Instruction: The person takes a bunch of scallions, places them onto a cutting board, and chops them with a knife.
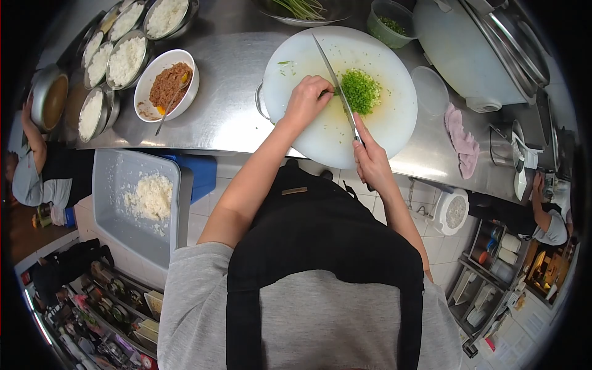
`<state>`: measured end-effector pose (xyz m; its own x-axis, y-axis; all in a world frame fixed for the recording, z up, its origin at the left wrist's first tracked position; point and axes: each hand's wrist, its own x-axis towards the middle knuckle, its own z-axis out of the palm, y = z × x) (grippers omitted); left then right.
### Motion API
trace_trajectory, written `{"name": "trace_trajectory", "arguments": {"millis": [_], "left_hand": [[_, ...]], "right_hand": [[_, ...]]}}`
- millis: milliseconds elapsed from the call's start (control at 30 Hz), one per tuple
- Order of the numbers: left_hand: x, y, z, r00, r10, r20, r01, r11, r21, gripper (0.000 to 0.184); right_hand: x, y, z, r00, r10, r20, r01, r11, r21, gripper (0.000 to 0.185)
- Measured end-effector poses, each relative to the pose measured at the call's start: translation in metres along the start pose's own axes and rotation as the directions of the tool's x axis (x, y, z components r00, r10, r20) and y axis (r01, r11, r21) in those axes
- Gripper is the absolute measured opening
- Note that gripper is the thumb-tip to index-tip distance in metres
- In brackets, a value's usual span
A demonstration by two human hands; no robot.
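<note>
My right hand (372, 161) is wrapped round the handle of a long kitchen knife (337, 80), whose blade lies across a round white cutting board (290, 58) and points away from me. Left of the blade, my left hand (308, 98) is closed with curled fingers on green onions (336, 93); only a short bit of green shows between fingers and blade. Against the blade's right side sits a heap of finely chopped green onion (361, 91). Loose green bits are scattered about the board.
A white bowl of reddish-brown mince (168, 86) with a spoon stands left, beside several rice bowls (127, 60). Behind the board are a bowl of long green stalks (301, 8) and a green-filled tub (391, 29). A pink cloth (461, 140) lies right; a grey bin (117, 209) holds rice.
</note>
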<state>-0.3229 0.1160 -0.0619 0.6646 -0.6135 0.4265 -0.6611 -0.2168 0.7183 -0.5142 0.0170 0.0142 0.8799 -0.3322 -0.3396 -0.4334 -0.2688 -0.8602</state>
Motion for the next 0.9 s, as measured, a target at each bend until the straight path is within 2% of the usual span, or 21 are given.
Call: {"name": "trace_trajectory", "arguments": {"millis": [233,300,333,400,433,500,633,700,733,800,900], "left_hand": [[0.001,-0.002,0.002,0.999,0.034,0.016,-0.034,0.999,0.011,0.007],[0.0,-0.003,0.001,0.999,0.044,0.022,-0.043,0.999,-0.008,0.007],[0.001,-0.003,0.002,0.998,0.056,0.023,-0.055,0.998,-0.025,0.007],[0.002,-0.002,0.002,0.997,0.069,0.021,-0.069,0.997,-0.027,0.007],[0.002,-0.003,0.001,0.997,0.07,0.019,-0.069,0.997,-0.027,0.007],[0.001,-0.004,0.0,0.998,0.063,0.022,-0.063,0.998,-0.026,0.007],[0.001,-0.003,0.0,0.998,0.058,0.031,-0.056,0.997,-0.049,0.007],[-0.002,-0.001,0.0,0.998,0.053,0.038,-0.052,0.998,-0.046,0.007],[0.001,-0.001,-0.002,0.998,0.051,0.039,-0.05,0.998,-0.042,0.007],[0.003,-0.002,-0.003,0.998,0.055,0.032,-0.054,0.998,-0.037,0.007],[0.001,-0.004,0.001,0.998,0.053,0.027,-0.051,0.998,-0.047,0.007]], "right_hand": [[0.002,-0.004,0.0,0.999,0.044,0.028,-0.045,0.999,0.025,0.055],[0.01,-0.015,-0.004,0.979,0.182,0.088,-0.184,0.983,0.012,0.055],[0.014,-0.013,-0.003,0.98,0.182,0.083,-0.184,0.983,0.015,0.055],[0.024,-0.006,0.0,0.998,0.066,0.023,-0.065,0.996,-0.056,0.055],[0.021,-0.005,0.0,0.998,0.061,0.026,-0.059,0.997,-0.058,0.055],[0.011,-0.001,0.0,0.998,-0.053,0.016,0.055,0.99,-0.129,0.055],[0.014,0.0,0.007,0.997,-0.083,0.01,0.083,0.989,-0.121,0.055],[0.024,-0.017,0.005,0.987,0.159,0.032,-0.16,0.987,0.029,0.055],[0.024,-0.016,0.004,0.988,0.151,0.028,-0.152,0.988,0.03,0.055],[0.018,-0.005,0.003,1.0,-0.021,-0.002,0.02,0.996,-0.087,0.055],[0.009,0.003,0.002,0.999,-0.048,0.021,0.051,0.983,-0.176,0.055]]}}
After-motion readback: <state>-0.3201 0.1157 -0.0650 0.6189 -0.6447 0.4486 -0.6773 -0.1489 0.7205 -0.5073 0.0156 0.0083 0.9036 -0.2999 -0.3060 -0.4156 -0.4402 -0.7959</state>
